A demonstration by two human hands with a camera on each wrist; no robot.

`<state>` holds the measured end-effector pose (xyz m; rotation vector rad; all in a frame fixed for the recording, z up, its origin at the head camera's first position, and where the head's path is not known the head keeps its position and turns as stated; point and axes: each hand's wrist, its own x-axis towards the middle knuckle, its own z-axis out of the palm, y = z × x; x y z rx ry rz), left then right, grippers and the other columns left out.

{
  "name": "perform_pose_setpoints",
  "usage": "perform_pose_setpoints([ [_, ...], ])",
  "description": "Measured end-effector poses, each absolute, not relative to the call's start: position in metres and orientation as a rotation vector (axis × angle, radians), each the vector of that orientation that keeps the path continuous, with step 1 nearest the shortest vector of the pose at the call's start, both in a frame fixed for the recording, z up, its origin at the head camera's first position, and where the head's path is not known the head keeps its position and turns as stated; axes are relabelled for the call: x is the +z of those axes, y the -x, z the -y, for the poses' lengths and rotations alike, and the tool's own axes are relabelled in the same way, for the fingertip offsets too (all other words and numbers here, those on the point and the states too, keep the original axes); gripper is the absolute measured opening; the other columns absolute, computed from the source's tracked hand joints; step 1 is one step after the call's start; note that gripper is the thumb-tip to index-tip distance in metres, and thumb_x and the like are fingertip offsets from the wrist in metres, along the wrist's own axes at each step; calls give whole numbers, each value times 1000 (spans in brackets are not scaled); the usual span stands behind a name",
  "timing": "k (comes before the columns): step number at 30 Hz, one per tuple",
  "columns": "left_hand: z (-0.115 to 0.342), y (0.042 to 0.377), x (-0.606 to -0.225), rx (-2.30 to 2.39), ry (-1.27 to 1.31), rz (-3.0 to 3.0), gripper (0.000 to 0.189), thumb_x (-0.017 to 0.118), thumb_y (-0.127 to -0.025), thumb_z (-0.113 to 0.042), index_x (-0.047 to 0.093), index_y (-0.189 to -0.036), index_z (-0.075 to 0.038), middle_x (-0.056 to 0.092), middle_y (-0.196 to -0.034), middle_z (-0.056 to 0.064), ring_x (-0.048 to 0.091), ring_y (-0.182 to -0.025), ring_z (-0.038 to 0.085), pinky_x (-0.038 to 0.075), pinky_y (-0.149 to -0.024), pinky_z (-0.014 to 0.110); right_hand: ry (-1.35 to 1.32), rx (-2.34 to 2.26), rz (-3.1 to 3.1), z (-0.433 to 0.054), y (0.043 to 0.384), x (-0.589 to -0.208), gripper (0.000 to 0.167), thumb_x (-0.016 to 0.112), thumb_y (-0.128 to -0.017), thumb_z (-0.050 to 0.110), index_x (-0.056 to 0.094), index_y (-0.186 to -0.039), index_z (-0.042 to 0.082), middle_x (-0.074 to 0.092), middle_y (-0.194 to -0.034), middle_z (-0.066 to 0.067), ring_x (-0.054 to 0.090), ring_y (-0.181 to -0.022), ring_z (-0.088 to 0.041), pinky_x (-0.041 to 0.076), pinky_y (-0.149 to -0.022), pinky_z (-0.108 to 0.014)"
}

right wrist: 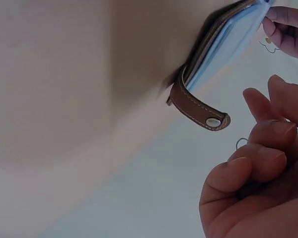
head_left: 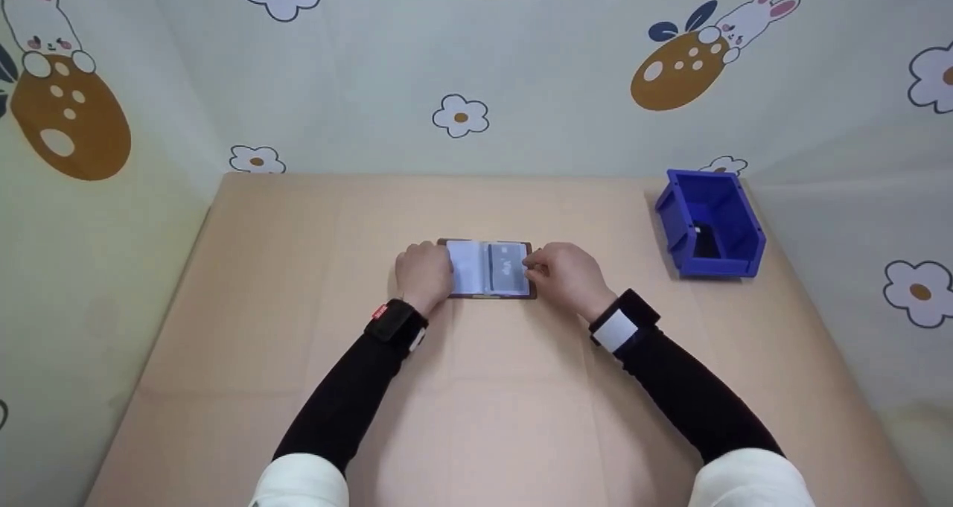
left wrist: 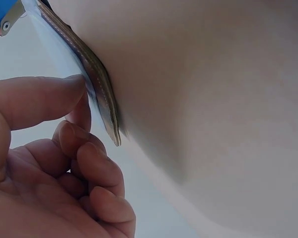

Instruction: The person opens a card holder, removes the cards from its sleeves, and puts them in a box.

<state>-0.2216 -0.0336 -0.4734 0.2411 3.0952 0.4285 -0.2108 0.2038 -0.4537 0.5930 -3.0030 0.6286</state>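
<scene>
A brown leather card holder [head_left: 533, 289] lies spread out on the table, with clear plastic sleeves [head_left: 466, 269] inside and a grey-blue card [head_left: 508, 269] showing on the right. My left hand [head_left: 424, 275] is at its left edge; in the left wrist view, thumb and index finger [left wrist: 49, 99] pinch the edge of the sleeves, the other fingers curled below. My right hand [head_left: 572, 275] is beside the right edge. In the right wrist view its loosely curled fingers [right wrist: 268, 134] hold nothing and stand apart from the holder's snap strap [right wrist: 198, 110], which sticks out.
At the back right of the table [head_left: 313, 269] stands a blue plastic bin [head_left: 674, 228] with a small black object [head_left: 704, 240] in it. A patterned cloth [head_left: 387, 68] with flowers and rabbits hangs behind the table and along both sides.
</scene>
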Motion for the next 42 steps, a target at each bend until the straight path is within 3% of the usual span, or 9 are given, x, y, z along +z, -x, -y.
perform_pose_setpoints([
  [8,34,220,-472,433,-263,-3115,14,62,-86,-9,71,-80,0,67,-86,19,64,-83,39,51,-71,49,-565,447,3058,-201,218,-471,21,75,-88,15,77,-107,8,72,-100,-10,66,-97,-27,51,-84,-43],
  [27,34,220,-470,445,-246,-3087,14,62,-88,-11,71,-84,0,67,-88,19,63,-85,39,49,-73,49,-607,411,3053,-197,219,-475,28,75,-87,14,75,-114,8,72,-103,-12,67,-96,-29,52,-82,-43],
  [35,33,220,-471,437,-238,-3092,14,62,-85,-10,69,-75,-4,67,-87,17,63,-85,37,49,-73,48,-651,411,3020,-195,219,-472,25,75,-86,16,76,-111,8,73,-99,-12,67,-94,-30,52,-80,-45],
  [42,33,220,-471,450,-226,-3088,13,62,-86,-11,70,-81,-2,66,-89,18,62,-85,37,48,-74,48,-673,398,3016,-192,219,-471,21,75,-87,16,77,-107,8,73,-96,-11,67,-90,-28,52,-77,-44],
])
